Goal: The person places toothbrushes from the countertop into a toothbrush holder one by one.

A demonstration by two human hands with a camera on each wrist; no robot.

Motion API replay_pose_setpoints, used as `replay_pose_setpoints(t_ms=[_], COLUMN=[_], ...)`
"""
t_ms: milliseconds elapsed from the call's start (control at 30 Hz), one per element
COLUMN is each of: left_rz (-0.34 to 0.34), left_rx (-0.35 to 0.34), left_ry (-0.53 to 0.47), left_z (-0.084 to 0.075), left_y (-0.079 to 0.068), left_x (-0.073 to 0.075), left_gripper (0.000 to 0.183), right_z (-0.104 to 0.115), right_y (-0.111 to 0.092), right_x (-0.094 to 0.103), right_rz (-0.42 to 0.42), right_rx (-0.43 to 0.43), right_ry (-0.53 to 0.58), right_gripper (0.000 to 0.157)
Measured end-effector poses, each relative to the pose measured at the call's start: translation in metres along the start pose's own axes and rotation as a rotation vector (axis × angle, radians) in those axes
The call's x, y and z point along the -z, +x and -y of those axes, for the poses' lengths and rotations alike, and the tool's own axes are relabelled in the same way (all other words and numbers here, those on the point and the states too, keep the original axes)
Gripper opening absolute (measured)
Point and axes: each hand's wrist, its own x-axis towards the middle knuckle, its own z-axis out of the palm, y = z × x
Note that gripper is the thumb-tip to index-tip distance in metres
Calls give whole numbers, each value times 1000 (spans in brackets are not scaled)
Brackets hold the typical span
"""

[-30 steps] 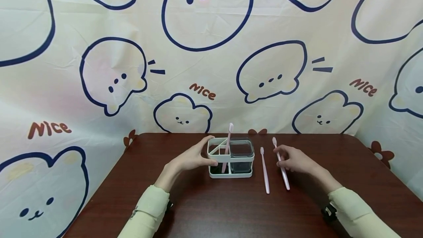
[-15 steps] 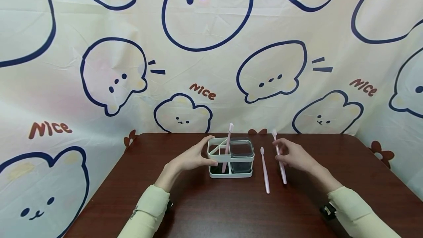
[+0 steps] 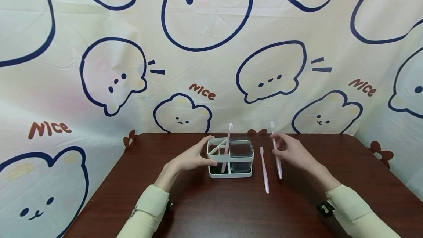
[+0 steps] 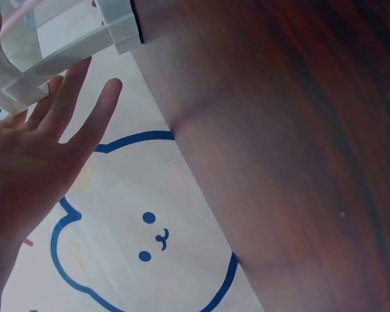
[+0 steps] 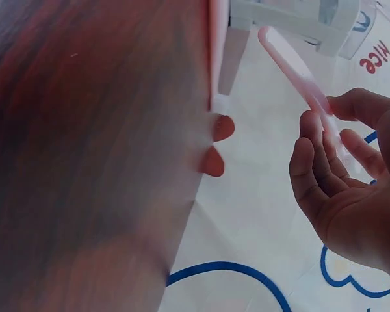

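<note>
A toothbrush holder with pale green-white frames [image 3: 231,159] stands on the table, one pink toothbrush [image 3: 227,146] leaning upright in a left compartment. My left hand [image 3: 189,159] grips the holder's left side, thumb in front and fingers behind; in the left wrist view its fingers lie against the frame [image 4: 71,55]. To the right, my right hand [image 3: 293,152] pinches a second pink toothbrush [image 3: 278,166] between thumb and fingers. That brush is off the table in the right wrist view [image 5: 292,62], bristle head upward. A third pink toothbrush [image 3: 265,173] lies between holder and right hand.
The dark brown wooden table [image 3: 228,212] ends at a cloth backdrop [image 3: 224,69] printed with bear outlines. A clear, dark-tinted cup [image 3: 241,149] sits in the holder's right half.
My right hand has lifted its toothbrush off the table, raising it and shifting it slightly left and away from me. The left hand and the holder have stayed in place.
</note>
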Motion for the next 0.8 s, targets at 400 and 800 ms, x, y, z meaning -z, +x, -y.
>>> replay_pose_setpoints(t_ms=[400,800], left_rz=[4,5], left_rx=[-17,8], left_ry=[-10,-16], left_z=[1,2], left_y=[1,0], left_x=[0,0], left_gripper=[96,98], right_z=[24,42], right_y=[8,10], right_x=[5,7], right_rz=[-53,-86], right_rx=[63,119], right_ry=[-12,23], right_gripper=[46,48])
